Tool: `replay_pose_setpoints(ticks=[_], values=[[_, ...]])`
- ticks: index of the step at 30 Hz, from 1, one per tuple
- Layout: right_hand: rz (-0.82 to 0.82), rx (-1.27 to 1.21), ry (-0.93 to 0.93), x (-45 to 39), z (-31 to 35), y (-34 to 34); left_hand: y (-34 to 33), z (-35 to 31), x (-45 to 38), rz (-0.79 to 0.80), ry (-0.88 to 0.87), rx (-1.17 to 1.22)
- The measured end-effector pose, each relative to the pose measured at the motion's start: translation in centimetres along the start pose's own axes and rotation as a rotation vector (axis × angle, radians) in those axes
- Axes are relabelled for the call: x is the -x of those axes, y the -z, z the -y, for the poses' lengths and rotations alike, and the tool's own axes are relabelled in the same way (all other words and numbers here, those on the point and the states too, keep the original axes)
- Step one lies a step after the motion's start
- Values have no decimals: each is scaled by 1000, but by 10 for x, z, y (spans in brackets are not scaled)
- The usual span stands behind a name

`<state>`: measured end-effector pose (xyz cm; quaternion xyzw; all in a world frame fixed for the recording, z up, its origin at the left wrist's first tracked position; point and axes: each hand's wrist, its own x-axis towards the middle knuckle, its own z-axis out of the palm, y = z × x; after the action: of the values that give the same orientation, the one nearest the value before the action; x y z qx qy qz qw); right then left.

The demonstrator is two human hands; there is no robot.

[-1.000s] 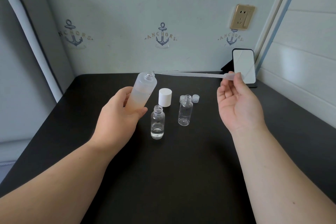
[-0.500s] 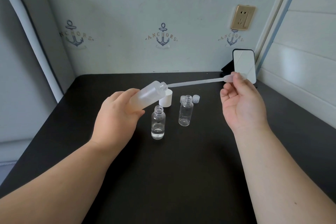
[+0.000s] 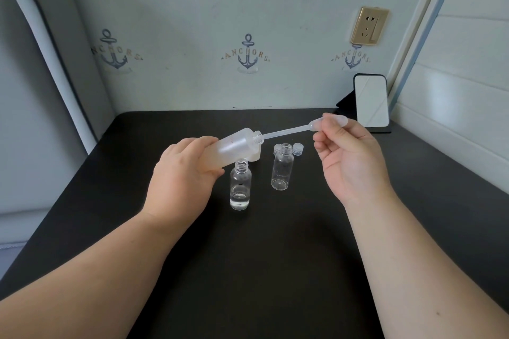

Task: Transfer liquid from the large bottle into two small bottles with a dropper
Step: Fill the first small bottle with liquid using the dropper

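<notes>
My left hand (image 3: 181, 181) grips the large frosted bottle (image 3: 237, 146), tilted steeply with its open mouth pointing right. My right hand (image 3: 349, 162) pinches the bulb of a clear plastic dropper (image 3: 292, 129), whose tip is inside the bottle's mouth. Two small clear bottles stand uncapped on the black table (image 3: 248, 270): the left one (image 3: 240, 187) has a little liquid at its bottom, the right one (image 3: 281, 166) looks empty.
The large bottle's white cap (image 3: 256, 155) stands partly hidden behind the bottle. Two small clear caps (image 3: 297, 148) lie behind the right small bottle. A phone on a stand (image 3: 370, 102) leans at the table's back right corner, by the wall.
The large bottle has tipped further toward horizontal and lower. The dropper's tip, at the mouth before, has gone into the bottle, and my right hand has dropped slightly.
</notes>
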<state>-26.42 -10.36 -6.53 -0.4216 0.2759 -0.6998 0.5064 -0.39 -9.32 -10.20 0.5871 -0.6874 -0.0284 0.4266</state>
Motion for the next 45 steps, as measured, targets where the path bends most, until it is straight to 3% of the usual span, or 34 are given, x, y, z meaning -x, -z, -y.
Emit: replay_pose_setpoints(ticks=[19,45], values=[[111,102,-30,4,-7,-7,-1,-1,0,0,-36,-10],[-250,-345,-75,-8,8,15,3,4,-4,-16,125,55]])
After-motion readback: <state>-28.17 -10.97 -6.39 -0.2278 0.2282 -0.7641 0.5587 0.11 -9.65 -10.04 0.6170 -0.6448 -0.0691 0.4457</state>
